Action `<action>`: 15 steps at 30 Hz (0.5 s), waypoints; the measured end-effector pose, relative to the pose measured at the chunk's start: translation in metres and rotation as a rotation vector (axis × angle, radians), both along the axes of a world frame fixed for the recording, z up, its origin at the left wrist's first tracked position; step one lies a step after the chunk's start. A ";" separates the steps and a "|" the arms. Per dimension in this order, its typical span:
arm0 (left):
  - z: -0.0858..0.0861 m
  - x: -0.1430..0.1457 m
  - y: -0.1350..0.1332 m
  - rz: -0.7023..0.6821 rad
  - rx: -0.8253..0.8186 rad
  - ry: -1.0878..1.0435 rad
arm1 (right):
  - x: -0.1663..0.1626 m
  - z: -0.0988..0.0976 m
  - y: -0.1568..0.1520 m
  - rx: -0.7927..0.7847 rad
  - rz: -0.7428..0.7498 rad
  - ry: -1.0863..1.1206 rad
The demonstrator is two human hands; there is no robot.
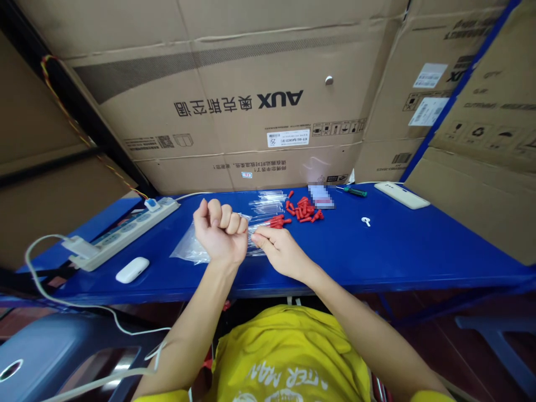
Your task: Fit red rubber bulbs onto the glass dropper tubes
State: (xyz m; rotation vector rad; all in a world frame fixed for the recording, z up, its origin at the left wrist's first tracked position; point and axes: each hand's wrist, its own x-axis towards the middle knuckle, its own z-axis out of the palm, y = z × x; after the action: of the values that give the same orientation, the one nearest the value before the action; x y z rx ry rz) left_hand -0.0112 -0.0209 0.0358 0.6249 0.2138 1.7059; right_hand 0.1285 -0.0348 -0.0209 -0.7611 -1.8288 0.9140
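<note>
"Seeing trouble?"
"Left hand [225, 231] fisted, right hand [282, 251] pinching, can't tell what; red rubbery bulb-shaped caps [304, 210] beside thin clear plastic-looking rods [270, 202] on glossy blue tabletop [402, 245]; a wrist's nudge could scatter both."

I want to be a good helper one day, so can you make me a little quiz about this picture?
1. True or false: the left hand has its fingers curled in.

2. Which thing lies on the table to the person's left of both hands?
A) screwdriver
B) white case
C) earbud

3. Fill in the colour: the pieces piled near the clear sticks are ____.

Key:
1. True.
2. B.
3. Red.
</note>
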 end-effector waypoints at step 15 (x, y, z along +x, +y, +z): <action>0.002 0.008 -0.007 -0.071 -0.043 0.128 | -0.007 0.001 -0.012 0.119 -0.160 -0.093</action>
State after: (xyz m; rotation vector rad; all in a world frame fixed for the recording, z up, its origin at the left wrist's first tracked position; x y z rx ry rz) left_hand -0.0028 -0.0274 0.0373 0.7019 0.3146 1.5908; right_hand 0.1217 -0.0471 -0.0201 -0.8726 -1.8550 0.6707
